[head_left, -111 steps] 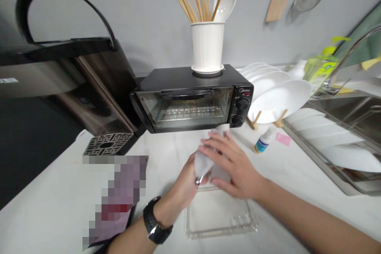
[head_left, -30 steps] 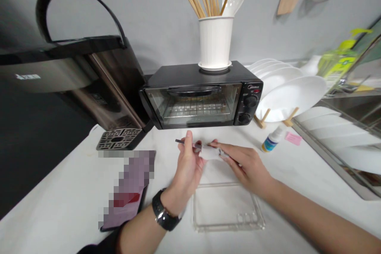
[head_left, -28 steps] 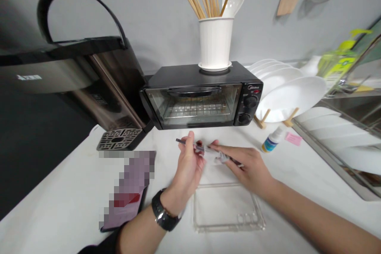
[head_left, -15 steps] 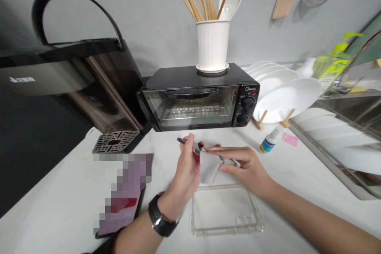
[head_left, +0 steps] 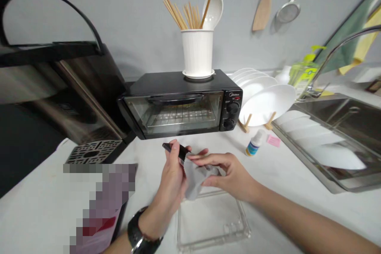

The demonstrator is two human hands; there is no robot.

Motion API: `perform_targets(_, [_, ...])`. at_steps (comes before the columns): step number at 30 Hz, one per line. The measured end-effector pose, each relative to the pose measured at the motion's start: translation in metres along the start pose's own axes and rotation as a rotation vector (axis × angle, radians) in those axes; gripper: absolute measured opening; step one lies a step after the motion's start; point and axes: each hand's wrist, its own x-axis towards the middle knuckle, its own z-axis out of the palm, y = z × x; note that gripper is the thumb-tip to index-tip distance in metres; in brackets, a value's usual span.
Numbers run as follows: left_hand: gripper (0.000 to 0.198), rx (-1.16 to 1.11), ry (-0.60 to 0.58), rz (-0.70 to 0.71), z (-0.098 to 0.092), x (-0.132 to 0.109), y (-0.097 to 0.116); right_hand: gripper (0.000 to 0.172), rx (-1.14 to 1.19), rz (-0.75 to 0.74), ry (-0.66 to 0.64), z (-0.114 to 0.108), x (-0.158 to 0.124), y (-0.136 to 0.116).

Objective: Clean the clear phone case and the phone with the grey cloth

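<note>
My left hand [head_left: 170, 180], with a black watch at the wrist, is closed around a dark flat phone [head_left: 182, 152], tilted so that mostly its edge shows. A thin grey cloth [head_left: 195, 178] hangs over the phone's right part. My right hand [head_left: 230, 174] pinches this cloth and presses it against the phone; the covered part is hidden. Below both hands a clear plastic case [head_left: 214, 241] with rounded cut-outs lies on the white counter. To the right stand a small spray bottle [head_left: 253, 143] and a pink slip [head_left: 273, 140].
A black toaster oven [head_left: 178, 83] stands behind my hands, bearing a white cup [head_left: 198, 53] of chopsticks. At left are a water dispenser [head_left: 89, 99] and a pixelated flat object [head_left: 104, 210]. White plates [head_left: 268, 105] and a sink [head_left: 351, 107] are at right.
The view has swung right, so things appear further left. My right fingers have shifted on the cloth, which is now bunched more around the phone. The phone stays in my left hand.
</note>
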Motion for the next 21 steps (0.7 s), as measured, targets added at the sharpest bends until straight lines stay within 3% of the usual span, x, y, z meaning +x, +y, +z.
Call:
perform_targets(5, [0.038, -0.011, 0.026, -0.024, 0.003, -0.003, 0.005, 0.04, 0.011, 0.067, -0.161, -0.002, 0.0, -0.009])
perform_targets(8, [0.049, 0.048, -0.002, 0.032, 0.001, -0.004, 0.001, 0.042, 0.067, 0.077, -0.066, -0.001, -0.001, -0.005])
perform_targets(11, [0.062, 0.109, -0.017, 0.137, -0.002, -0.004, -0.005, 0.026, 0.061, 0.11, 0.109, 0.002, -0.002, 0.001])
perform_targets(13, [0.063, 0.112, -0.024, 0.139, -0.002, -0.005, -0.006, 0.019, 0.031, 0.129, 0.14, 0.003, -0.002, 0.001])
perform_targets(21, [0.053, 0.002, 0.009, -0.011, 0.002, -0.009, 0.004, 0.034, 0.029, 0.126, -0.175, -0.007, 0.0, -0.013])
